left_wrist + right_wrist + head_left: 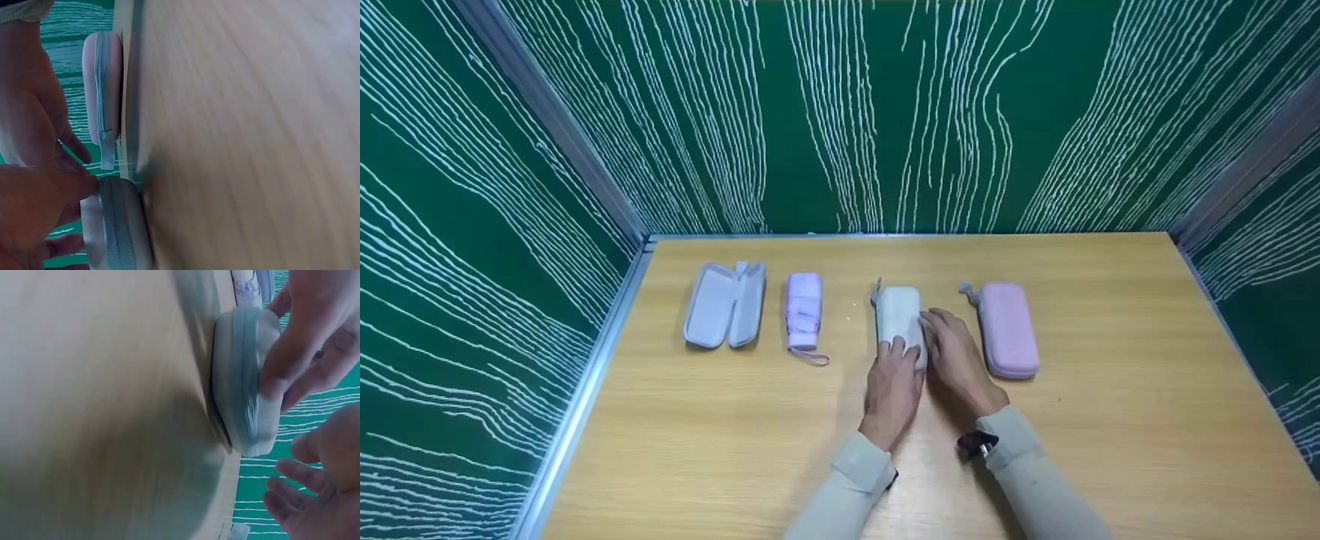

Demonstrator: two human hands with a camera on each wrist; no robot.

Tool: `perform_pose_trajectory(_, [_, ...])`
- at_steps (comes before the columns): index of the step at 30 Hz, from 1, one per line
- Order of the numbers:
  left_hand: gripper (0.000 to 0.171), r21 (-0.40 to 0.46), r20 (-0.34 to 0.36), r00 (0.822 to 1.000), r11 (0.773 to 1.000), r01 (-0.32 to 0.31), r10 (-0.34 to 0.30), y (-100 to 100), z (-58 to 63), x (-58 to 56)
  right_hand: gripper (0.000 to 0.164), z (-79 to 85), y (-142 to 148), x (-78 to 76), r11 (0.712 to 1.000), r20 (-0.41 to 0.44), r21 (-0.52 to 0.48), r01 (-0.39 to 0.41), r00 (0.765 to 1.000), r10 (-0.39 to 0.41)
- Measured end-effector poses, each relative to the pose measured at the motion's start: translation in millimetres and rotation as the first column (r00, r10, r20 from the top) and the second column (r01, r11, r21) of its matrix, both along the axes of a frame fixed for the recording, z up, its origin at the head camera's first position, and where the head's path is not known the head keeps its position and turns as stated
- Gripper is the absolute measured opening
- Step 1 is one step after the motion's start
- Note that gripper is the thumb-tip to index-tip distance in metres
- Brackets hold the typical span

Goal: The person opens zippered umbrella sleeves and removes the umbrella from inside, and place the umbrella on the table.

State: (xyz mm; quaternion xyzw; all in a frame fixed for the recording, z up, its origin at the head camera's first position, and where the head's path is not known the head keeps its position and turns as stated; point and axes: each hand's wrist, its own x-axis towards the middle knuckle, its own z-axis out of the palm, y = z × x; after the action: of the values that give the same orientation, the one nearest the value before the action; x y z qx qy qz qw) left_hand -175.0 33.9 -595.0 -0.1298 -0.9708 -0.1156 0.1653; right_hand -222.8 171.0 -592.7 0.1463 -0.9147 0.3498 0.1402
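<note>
Whitish and zipped around its edge, the closed case (pixel 898 307) lies on the table between the hands. On its near end rests the left hand (pixel 894 382), fingers extended and slightly spread over the top. Beside its right edge, the right hand (pixel 958 358) is loosely bent, with nothing in its grasp. Just past that hand lies a pink case (pixel 1010 326); to the left are a folded lilac umbrella (pixel 804 300) and an opened pale case (pixel 712 304). Wood-grained table (pixel 697 450) underneath, white-streaked green walls (pixel 776 150) around.
</note>
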Motion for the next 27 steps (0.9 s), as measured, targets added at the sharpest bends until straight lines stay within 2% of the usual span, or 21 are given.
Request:
perform_pose_trajectory(3, [0.028,-0.003,0.01,1.0,1.0,-0.004,0.004,0,0.6,-1.1,0.033,2.8,2,-5.4,0.999,0.022,0.028,-0.02,1.0,0.019])
perform_pose_trajectory(8, [0.029,0.005,0.033,0.999,1.0,-0.01,0.01,0,0.9,-1.8,0.035,6.6,4,-14.9,0.997,0.003,0.05,-0.06,0.998,0.06])
perform_pose_trajectory(14, [0.028,0.007,0.058,0.998,1.0,-0.013,0.013,1,3.1,-2.7,0.033,10.6,6,-24.2,0.995,-0.002,0.068,-0.073,0.997,0.073])
perform_pose_trajectory(19, [0.028,0.002,0.078,0.997,1.0,-0.02,0.02,2,4.9,-3.6,0.035,15.5,6,-30.3,0.994,0.051,0.07,-0.084,0.995,0.081])
perform_pose_trajectory(22, [0.025,0.006,0.071,0.997,1.0,-0.02,0.019,2,5.1,-3.3,0.037,17.6,8,-33.4,0.991,0.087,0.1,-0.083,0.993,0.075])
perform_pose_trajectory(27, [0.022,0.027,0.045,0.999,1.0,-0.016,0.014,1,4.7,-2.7,0.039,20.6,11,-39.8,0.984,0.1,0.156,-0.086,0.992,0.071])
